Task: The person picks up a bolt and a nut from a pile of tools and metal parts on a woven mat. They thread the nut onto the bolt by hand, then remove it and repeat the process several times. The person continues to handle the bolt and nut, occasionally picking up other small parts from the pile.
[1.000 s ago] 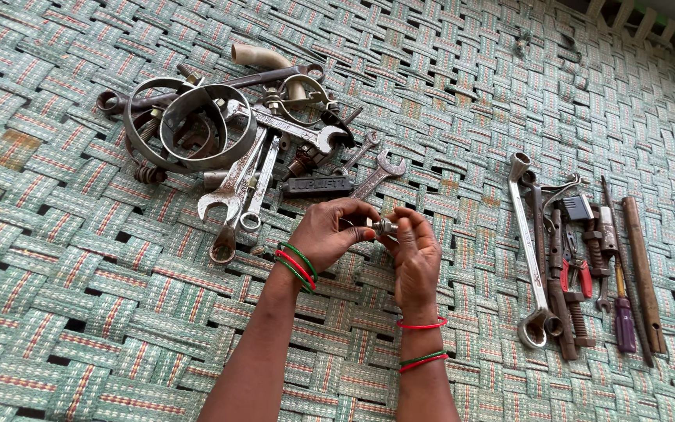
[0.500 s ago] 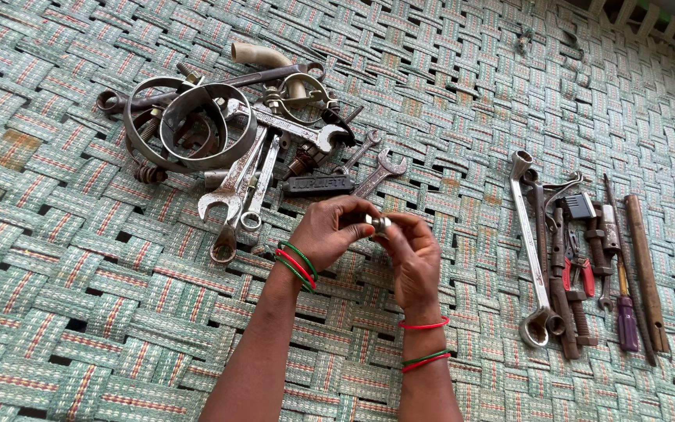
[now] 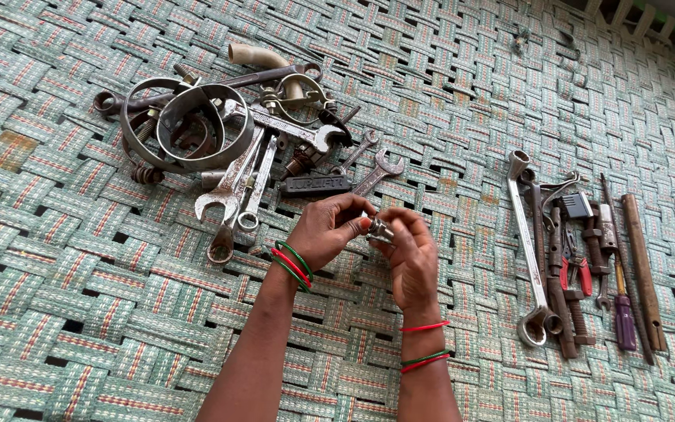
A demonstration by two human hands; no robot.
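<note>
Both hands meet over the middle of the woven cot surface, a bit toward its near edge. Left hand and right hand are pinched from either side on one small metal fitting, fingertips closed tight on it; looks like a nut or short threaded piece, too small to tell which. It's held clear of the webbing, just in front of the pile of spanners and steel band clamps at the far left. A small open-ended spanner and a dark rectangular block lie just beyond the knuckles. Second group lies well apart at the right edge: long combination spanner, red-handled pliers, purple-handled screwdriver, wooden rod. My read on working the part by hand: keep one hand as the fixed hold and turn with the other only, short twists, axis kept straight so threads don't cross. Stay low over the webbing; the gaps in the weave could swallow a dropped piece. If it binds, stop forcing with fingertips.
</note>
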